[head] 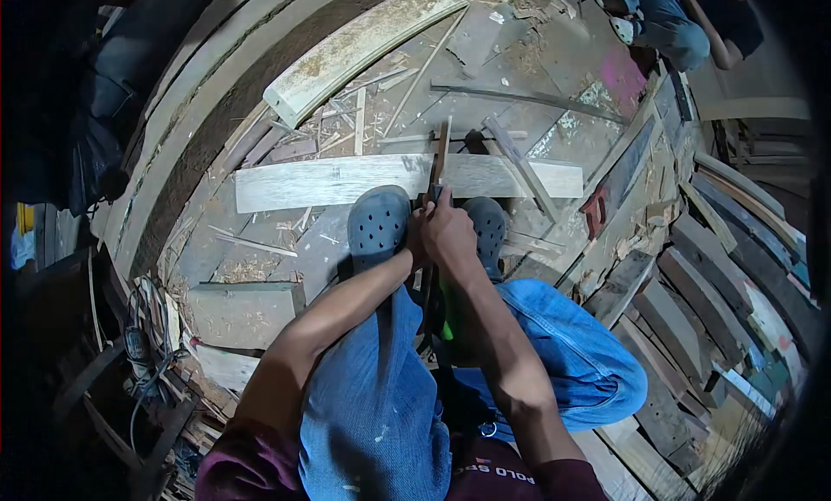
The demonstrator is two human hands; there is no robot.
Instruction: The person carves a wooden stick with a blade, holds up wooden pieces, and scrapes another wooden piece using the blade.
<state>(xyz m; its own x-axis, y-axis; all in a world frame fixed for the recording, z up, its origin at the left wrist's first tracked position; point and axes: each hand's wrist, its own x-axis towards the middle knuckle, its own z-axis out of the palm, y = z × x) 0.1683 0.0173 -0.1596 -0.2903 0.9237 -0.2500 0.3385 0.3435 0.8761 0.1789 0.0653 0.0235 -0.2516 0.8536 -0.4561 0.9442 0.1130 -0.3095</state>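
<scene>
My left hand [419, 233] and my right hand [451, 232] are close together between my knees, both closed around a narrow wooden strip [443, 152]. The strip points away from me, and its lower part runs down below my hands. Under my right thumb sits a small dark piece [436, 191], possibly a tool; my fingers hide most of it. Beyond my fingers, a pale wooden plank [324, 182] lies crosswise on the floor in front of my grey clogs [380, 222]. A thin grey batten [519, 167] crosses the plank's right part.
Offcuts and shavings litter the floor [396, 121]. A curved board [363, 50] lies ahead. A handsaw with a red handle [594, 210] rests at right, near stacked timber [682, 306]. At left are a wood block [243, 309] and a corded power tool [137, 345]. Another person [675, 27] sits at upper right.
</scene>
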